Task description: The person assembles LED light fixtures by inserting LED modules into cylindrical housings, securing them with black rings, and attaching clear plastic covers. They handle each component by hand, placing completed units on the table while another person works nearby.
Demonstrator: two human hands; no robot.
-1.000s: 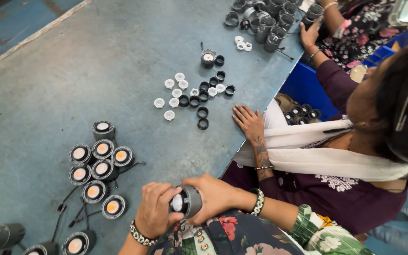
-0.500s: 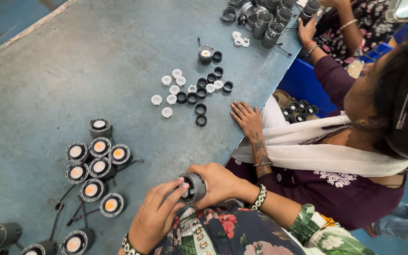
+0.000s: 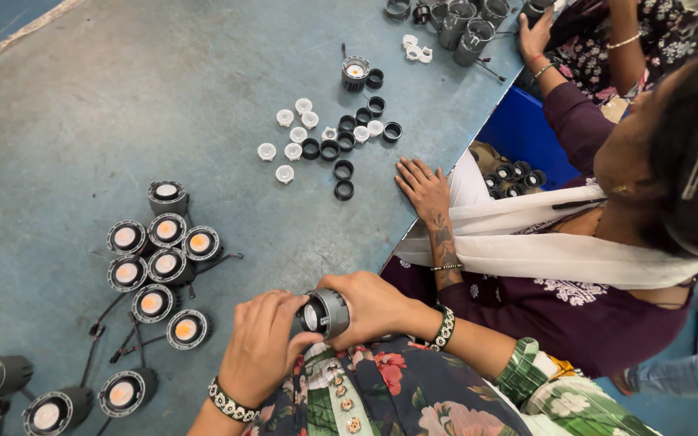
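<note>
Down at the near edge of the worktop [image 3: 107, 89], both hands are closed round one small lamp housing [image 3: 326, 312]: a short grey metal cylinder with a dark open mouth and a pale lens inside. The right hand [image 3: 373, 305] grips its body from the side, while the left hand [image 3: 264, 343] cups the open end, fingertips on the rim. It is held just off the worktop edge, above a floral garment.

Just left of the left hand stands a cluster of finished lamps [image 3: 159, 262], round faces up, with thin black leads trailing toward the hands. Farther left lie larger dark lamps [image 3: 58, 408].

Beyond the right hand a co-worker's hand [image 3: 426, 187] rests flat at the worktop edge. Past it are scattered black rings [image 3: 343, 179] and white lenses [image 3: 284, 149], well apart from the held piece. Between the lamp cluster and those loose parts, the blue-grey surface lies bare ahead of both hands
</note>
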